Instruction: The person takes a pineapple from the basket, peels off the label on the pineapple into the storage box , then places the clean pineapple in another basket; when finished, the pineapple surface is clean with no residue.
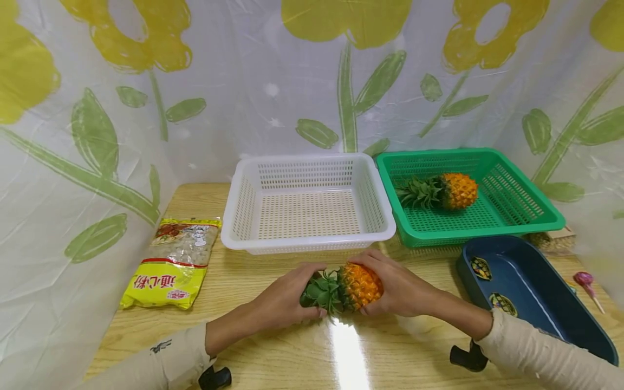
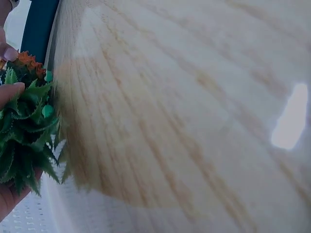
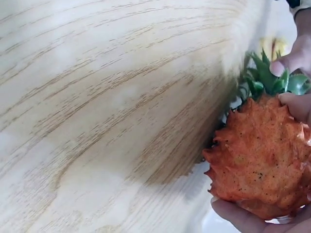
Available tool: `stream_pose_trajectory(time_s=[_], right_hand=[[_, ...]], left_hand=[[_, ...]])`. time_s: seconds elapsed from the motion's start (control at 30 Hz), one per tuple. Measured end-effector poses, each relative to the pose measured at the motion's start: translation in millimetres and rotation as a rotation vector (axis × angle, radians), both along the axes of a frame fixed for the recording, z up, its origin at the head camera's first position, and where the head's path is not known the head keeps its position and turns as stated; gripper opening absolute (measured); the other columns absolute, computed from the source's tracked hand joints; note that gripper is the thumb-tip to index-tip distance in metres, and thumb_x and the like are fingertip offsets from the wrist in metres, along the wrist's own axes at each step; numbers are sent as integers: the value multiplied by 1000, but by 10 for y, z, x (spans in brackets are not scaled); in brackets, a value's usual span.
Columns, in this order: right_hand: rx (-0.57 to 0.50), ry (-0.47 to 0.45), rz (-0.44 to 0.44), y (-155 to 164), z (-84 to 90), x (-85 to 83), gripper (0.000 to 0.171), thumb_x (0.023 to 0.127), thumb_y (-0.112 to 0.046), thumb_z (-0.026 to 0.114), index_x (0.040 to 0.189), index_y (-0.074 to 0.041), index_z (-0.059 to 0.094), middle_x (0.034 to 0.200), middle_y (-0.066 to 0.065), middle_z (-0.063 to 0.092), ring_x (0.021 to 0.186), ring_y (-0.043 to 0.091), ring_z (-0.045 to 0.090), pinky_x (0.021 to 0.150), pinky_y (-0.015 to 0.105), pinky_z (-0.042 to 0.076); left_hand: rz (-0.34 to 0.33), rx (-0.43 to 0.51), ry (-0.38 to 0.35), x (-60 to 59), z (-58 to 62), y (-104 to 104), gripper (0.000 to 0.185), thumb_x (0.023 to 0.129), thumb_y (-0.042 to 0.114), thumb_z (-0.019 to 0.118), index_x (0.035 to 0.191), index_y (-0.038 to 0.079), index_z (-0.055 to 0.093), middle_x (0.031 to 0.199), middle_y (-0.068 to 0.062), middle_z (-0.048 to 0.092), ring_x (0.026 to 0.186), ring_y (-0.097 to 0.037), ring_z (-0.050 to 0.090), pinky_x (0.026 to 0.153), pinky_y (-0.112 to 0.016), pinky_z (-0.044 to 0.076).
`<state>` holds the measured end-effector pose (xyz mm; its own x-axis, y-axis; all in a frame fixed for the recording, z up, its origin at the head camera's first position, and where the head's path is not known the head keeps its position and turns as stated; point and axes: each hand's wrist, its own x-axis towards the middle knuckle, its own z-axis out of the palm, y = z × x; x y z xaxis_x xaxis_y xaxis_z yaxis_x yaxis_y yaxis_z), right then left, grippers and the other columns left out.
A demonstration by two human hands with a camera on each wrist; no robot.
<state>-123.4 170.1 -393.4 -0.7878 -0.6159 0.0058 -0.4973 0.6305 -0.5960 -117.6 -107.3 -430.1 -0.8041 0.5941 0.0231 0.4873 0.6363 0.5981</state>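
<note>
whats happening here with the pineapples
A person holds a small pineapple on the wooden table with both hands: the left hand grips the leafy crown, the right hand the orange body. A second pineapple lies in the green basket; the white basket beside it holds nothing.

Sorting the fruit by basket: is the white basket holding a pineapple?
No, the white basket holds nothing, while one pineapple lies in the green basket.
</note>
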Motion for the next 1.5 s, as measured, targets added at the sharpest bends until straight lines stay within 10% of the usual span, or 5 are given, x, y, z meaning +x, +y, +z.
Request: stream_pose_trajectory(time_s=[1.07,1.5], right_hand=[[-12,-5,92,401,247,22,87,66,-25,92,142,-23,50,135,0,56,102,15,58,77,29,53],[-61,-114,191,665,524,-83,80,76,-30,89,144,-25,45,128,1,55,95,12,59,73,29,56]], left_hand=[[-141,2,-39,85,472,-218,86,89,68,61,157,27,27,152,3,44,134,-16,49,102,-46,49],[-82,47,209,-209,690,-278,63,95,41,69,145,12,46,133,-5,57,121,-21,58,98,-42,51]])
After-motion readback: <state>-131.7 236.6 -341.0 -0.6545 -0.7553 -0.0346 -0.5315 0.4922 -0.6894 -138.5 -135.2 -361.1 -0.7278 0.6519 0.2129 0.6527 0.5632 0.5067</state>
